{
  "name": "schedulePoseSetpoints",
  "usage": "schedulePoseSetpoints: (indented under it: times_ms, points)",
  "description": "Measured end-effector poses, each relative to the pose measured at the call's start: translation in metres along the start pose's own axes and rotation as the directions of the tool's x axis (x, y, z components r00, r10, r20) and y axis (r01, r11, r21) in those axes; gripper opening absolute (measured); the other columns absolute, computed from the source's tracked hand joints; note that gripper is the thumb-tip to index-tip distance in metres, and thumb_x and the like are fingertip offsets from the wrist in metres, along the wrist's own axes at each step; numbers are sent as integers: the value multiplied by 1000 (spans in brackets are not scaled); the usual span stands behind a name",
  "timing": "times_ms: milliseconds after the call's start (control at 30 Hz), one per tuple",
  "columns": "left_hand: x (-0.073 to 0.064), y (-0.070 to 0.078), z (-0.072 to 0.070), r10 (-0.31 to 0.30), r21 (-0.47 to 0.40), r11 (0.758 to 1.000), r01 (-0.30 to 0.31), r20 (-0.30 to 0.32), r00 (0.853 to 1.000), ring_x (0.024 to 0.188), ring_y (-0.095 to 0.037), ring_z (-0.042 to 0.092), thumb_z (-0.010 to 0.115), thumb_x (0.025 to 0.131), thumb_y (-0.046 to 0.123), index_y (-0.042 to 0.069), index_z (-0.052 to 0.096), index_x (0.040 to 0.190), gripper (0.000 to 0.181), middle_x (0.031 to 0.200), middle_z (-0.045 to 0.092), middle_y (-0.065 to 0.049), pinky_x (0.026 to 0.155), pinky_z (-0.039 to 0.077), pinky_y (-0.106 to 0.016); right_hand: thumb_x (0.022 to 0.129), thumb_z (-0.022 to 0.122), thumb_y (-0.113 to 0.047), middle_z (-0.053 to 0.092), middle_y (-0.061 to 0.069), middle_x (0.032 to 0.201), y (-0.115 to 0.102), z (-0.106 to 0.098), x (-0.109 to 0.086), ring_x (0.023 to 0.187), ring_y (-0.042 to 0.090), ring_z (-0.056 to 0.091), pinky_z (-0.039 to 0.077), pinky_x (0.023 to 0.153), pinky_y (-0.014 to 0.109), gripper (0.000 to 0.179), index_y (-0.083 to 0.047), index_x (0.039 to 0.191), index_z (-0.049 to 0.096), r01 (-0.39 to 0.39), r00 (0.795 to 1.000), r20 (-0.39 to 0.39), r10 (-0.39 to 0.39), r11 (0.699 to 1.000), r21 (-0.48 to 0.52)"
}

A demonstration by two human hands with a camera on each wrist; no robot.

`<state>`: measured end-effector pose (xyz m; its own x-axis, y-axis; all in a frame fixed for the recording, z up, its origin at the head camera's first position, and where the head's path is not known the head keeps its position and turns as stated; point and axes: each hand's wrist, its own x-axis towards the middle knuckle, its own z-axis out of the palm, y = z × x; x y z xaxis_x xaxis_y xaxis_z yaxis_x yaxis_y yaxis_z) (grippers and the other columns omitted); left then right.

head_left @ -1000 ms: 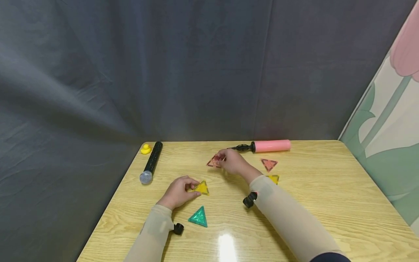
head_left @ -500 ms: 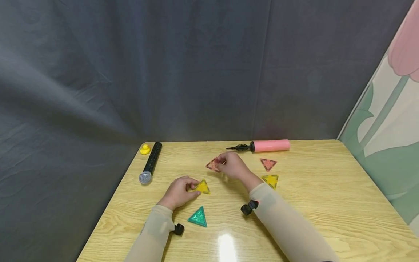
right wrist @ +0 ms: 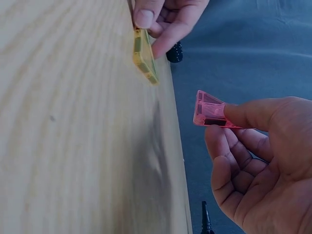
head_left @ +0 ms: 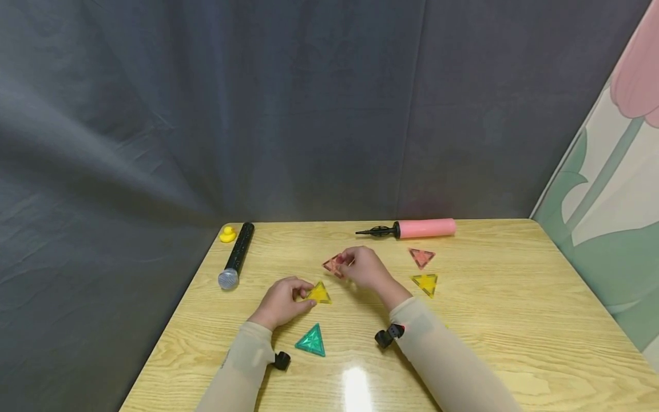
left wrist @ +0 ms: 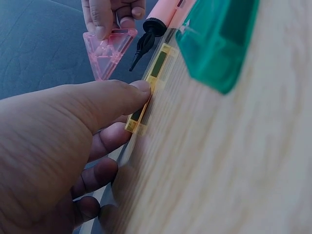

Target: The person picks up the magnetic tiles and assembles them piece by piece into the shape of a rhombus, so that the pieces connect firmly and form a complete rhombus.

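My left hand [head_left: 280,302] pinches a translucent yellow triangular magnetic tile [head_left: 321,294] between thumb and fingers, low over the wooden table. In the left wrist view this yellow tile [left wrist: 158,68] shows edge-on beside the thumb. Farther back and to the right, my right hand [head_left: 366,269] holds a pink triangular magnetic tile [head_left: 332,265] by one side. The right wrist view has the pink tile [right wrist: 212,109] raised off the table, gripped by thumb and fingertips. A green triangular tile [head_left: 312,341] lies in front of the left hand's yellow one.
To the right lie another pink triangle [head_left: 422,258] and another yellow triangle [head_left: 426,284]. A pink hand pump [head_left: 426,228] lies along the table's back edge. A black microphone [head_left: 239,249] and a yellow rubber duck [head_left: 227,234] sit at the back left, before a grey curtain [head_left: 309,114].
My right hand has come slightly nearer with the pink tile, uncovering the pump's nozzle and the yellow tile at right. The left hand stays in place, its yellow tile shifting slightly.
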<state>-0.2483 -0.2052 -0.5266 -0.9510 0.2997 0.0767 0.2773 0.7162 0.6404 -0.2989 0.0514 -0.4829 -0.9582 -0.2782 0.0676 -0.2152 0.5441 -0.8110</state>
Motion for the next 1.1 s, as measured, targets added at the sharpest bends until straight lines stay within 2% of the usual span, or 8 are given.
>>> schedulePoseSetpoints:
  times_ms: [167, 333, 633, 1100]
  points:
    - [1, 2, 0, -6, -8, 1000, 6, -4, 1000, 80, -13, 56, 86, 90, 30, 22, 78, 119, 31, 90, 64, 9, 73, 48, -31, 95, 77, -15, 67, -1, 86, 1, 4, -5, 74, 17, 59, 50, 65, 33, 3, -12, 94, 77, -12, 1000, 2, 12, 1000, 3]
    - [0, 3, 0, -1, -19, 1000, 1, -6, 1000, 79, -13, 55, 86, 91, 29, 20, 78, 119, 31, 90, 64, 7, 72, 48, -30, 95, 78, -15, 66, -1, 84, 1, 8, -10, 70, 17, 57, 48, 63, 33, 3, -12, 92, 77, -27, 1000, 2, 27, 1000, 1]
    - [0, 3, 1, 1, -15, 1000, -1, -5, 1000, 79, -12, 55, 86, 91, 29, 20, 78, 119, 31, 89, 64, 7, 72, 48, -29, 92, 79, -12, 66, -2, 80, 1, 12, -12, 73, 17, 58, 49, 65, 33, 7, -16, 87, 77, -28, 1000, -8, 28, 1000, -8]
    - [-1, 0, 2, 8, -8, 1000, -8, -11, 1000, 79, -12, 56, 86, 90, 30, 20, 78, 118, 30, 88, 64, 9, 73, 48, -31, 91, 82, -11, 66, -3, 81, 2, 20, -15, 73, 15, 59, 51, 64, 31, 4, -11, 93, 78, -10, 1000, 16, 11, 999, -39]
